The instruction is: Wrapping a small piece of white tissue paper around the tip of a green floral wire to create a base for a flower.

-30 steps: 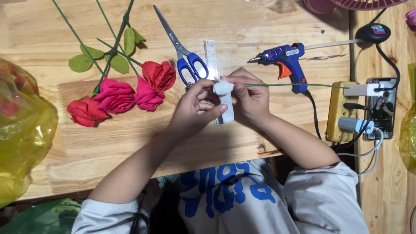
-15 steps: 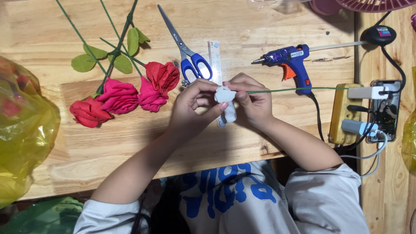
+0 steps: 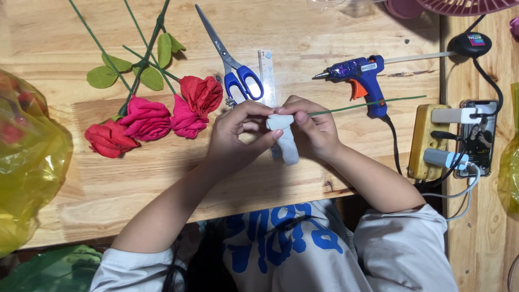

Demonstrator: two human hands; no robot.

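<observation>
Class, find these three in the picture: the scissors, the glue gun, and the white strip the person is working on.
scissors (image 3: 244,84), head view, on the blue handles.
glue gun (image 3: 363,71), head view, on its blue body.
white strip (image 3: 287,141), head view, on the hanging end.

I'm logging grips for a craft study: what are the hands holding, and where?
Both hands pinch a white strip at its top; the right hand also holds the green wire at its end.
</observation>
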